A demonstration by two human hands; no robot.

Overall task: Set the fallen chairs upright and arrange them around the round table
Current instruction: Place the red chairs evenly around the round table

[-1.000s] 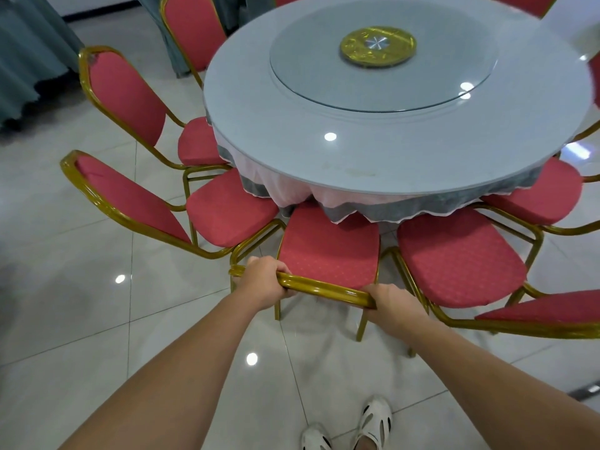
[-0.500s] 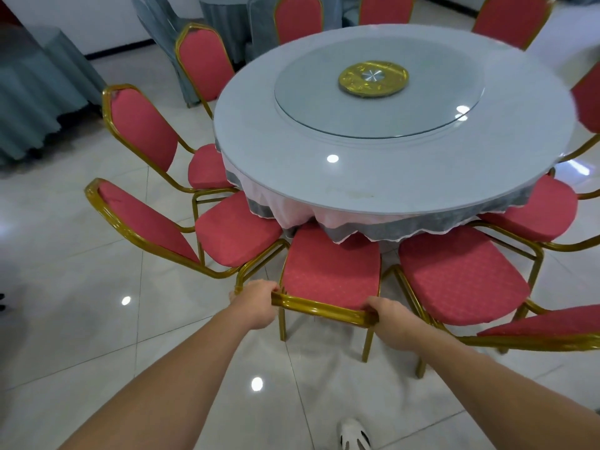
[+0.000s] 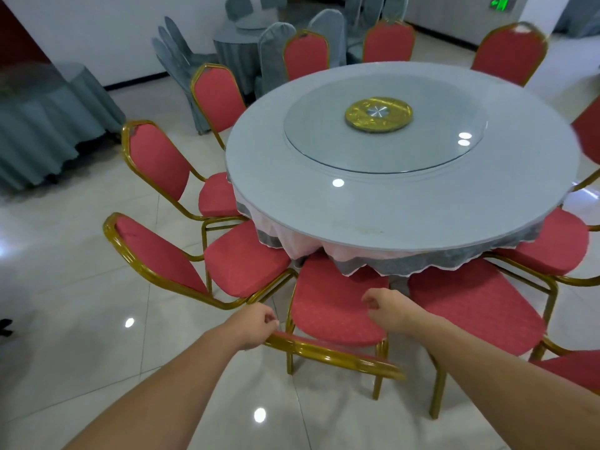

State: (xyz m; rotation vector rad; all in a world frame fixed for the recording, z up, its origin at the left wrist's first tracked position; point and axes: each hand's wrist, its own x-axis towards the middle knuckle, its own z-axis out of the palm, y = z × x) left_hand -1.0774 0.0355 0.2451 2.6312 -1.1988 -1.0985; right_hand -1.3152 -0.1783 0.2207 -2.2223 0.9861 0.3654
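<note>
A round grey table (image 3: 402, 203) with a glass turntable (image 3: 386, 125) stands ahead, ringed by upright red chairs with gold frames. The nearest chair (image 3: 334, 306) stands upright directly in front of me, its seat tucked under the tablecloth and its gold top rail (image 3: 334, 354) towards me. My left hand (image 3: 253, 324) hovers just above the rail's left end with loosely curled fingers, holding nothing. My right hand (image 3: 386, 308) hangs over the seat, fingers loosely curled, also off the chair.
Neighbouring red chairs stand close on the left (image 3: 207, 264) and right (image 3: 474, 303). More red chairs line the far side. Grey-draped tables (image 3: 42, 131) and grey-covered chairs (image 3: 181, 56) stand at the back left. Glossy tiled floor lies around me.
Both hands have let go of the near chair's top rail and lifted off it. The chair stays in place at the table, and the camera has tilted up.
</note>
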